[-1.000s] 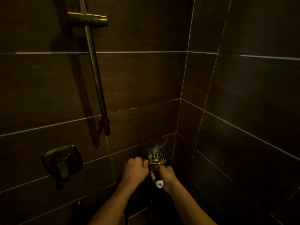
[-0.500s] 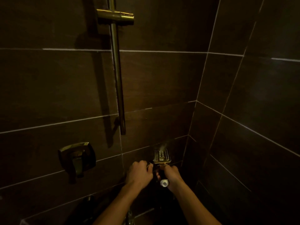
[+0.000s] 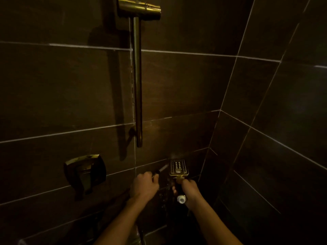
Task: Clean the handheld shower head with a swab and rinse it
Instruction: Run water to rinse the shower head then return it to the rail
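Below the brass slide rail [image 3: 137, 82], the right hand [image 3: 190, 191] is closed around the dark handle of a rectangular gold handheld shower head [image 3: 178, 167], nozzle face up. The left hand [image 3: 144, 185], fist curled, pinches a thin pale swab [image 3: 163, 167] just left of the head. Swabbing seems underway; next, the tip must meet the nozzles.

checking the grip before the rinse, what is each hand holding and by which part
The right hand holds the shower head by its dark handle, below the gold face. The left hand holds a thin swab by its lower end.
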A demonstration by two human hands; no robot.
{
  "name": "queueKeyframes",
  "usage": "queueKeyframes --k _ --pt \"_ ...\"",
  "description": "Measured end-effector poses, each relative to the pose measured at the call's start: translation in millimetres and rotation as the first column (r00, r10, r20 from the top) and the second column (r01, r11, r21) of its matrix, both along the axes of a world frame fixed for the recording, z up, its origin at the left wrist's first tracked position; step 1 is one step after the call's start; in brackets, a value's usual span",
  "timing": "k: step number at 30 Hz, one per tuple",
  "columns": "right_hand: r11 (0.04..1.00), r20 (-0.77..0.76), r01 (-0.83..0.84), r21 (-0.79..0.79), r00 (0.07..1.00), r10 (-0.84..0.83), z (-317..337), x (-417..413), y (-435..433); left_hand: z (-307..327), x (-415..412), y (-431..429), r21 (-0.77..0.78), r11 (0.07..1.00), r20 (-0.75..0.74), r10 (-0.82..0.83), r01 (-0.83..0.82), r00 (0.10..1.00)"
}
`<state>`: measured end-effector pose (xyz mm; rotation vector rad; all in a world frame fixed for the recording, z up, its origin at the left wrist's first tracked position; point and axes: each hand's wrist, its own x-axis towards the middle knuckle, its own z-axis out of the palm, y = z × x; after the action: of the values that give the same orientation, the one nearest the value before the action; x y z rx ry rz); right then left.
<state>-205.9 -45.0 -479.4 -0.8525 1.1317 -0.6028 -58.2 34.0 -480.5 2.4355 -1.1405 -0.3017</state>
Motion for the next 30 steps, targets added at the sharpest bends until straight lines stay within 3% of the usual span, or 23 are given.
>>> queueKeyframes --k 7,15,20,24,30 --pt "1.0 0.047 0.001 -0.002 0.999 -0.001 -10.5 8.4 -1.7 -47.4 85.2 31.4 0.118 0.993 -0.049 0.026 -0.02 0.998" --pt "0.981 0.137 0.072 -0.179 0.989 -0.047 -28.7 26.2 5.7 -80.5 191.4 61.1 0.282 0.959 -0.087 0.023 0.003 0.996" --pt "0.95 0.144 0.116 -0.29 0.987 -0.076 -27.7 35.3 4.5 -103.4 244.0 73.0 0.384 0.922 -0.192 0.029 0.048 0.981" --pt "0.93 0.141 0.132 -0.342 0.986 -0.088 -25.1 42.4 -0.8 -120.2 270.2 77.1 0.365 0.927 -0.277 0.026 0.081 0.961" --pt "0.886 0.128 0.13 -0.445 0.989 -0.081 -14.9 57.4 -8.0 -128.2 282.8 73.7 0.325 0.938 -0.283 -0.023 0.119 0.959"
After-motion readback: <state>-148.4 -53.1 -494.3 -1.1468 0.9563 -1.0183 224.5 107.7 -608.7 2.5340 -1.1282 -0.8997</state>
